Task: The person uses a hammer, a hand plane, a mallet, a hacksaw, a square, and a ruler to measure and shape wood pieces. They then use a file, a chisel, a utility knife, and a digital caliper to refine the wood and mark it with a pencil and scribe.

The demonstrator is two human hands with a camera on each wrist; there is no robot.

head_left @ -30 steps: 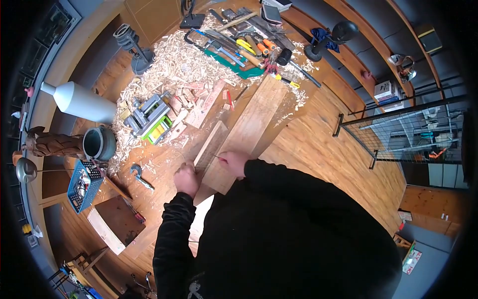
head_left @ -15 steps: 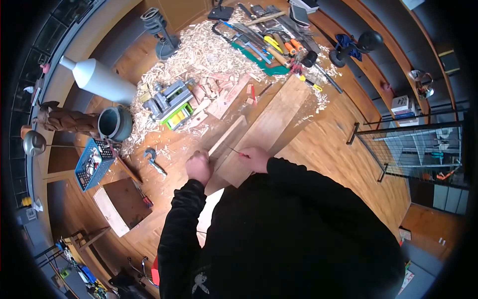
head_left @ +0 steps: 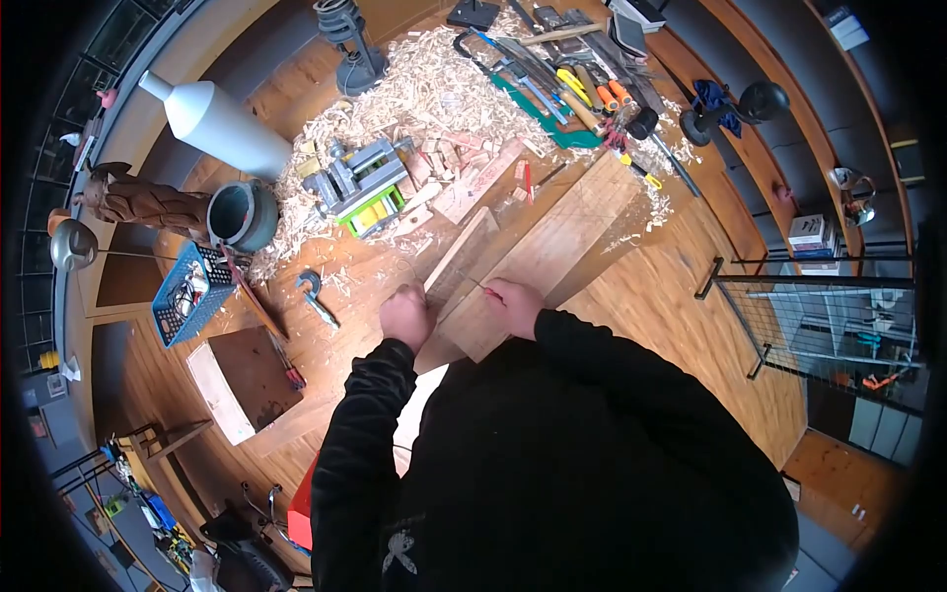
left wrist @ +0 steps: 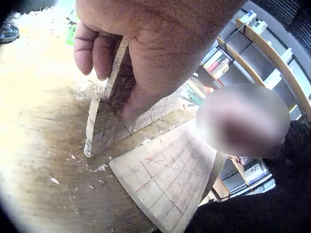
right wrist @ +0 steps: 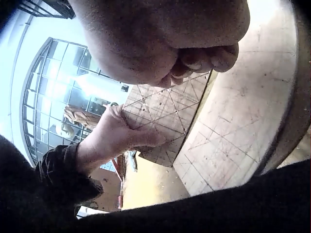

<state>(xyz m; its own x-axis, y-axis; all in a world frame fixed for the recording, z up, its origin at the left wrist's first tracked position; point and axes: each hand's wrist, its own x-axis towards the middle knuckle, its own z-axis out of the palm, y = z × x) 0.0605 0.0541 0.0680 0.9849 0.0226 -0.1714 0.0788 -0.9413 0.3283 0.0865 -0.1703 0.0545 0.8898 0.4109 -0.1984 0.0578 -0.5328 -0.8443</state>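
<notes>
My left hand (head_left: 406,318) grips the near end of a short board (head_left: 459,259) that stands on its long edge. In the left wrist view the thumb lies on one face of this board (left wrist: 109,127) and the fingers on the other. Crossing pencil lines cover the face in the right wrist view. Beside it a long board (head_left: 567,237), also pencil-lined, lies flat. Above that long board, my right hand (head_left: 513,310) has curled fingers around a thin stick-like tool (head_left: 473,282), red near the fingers. Its tip points toward the standing board; its kind cannot be told.
Beyond the boards lie wood shavings (head_left: 424,99), a vise (head_left: 363,183) and a pile of hand tools (head_left: 562,79). An adjustable wrench (head_left: 316,298) rests left of my left hand. A blue basket (head_left: 187,296) and a grey pot (head_left: 243,215) stand farther left.
The head view has shifted, so the table, boards and hands appear farther right and higher. Both hands keep nearly the same places by the boards; the grips look unchanged.
</notes>
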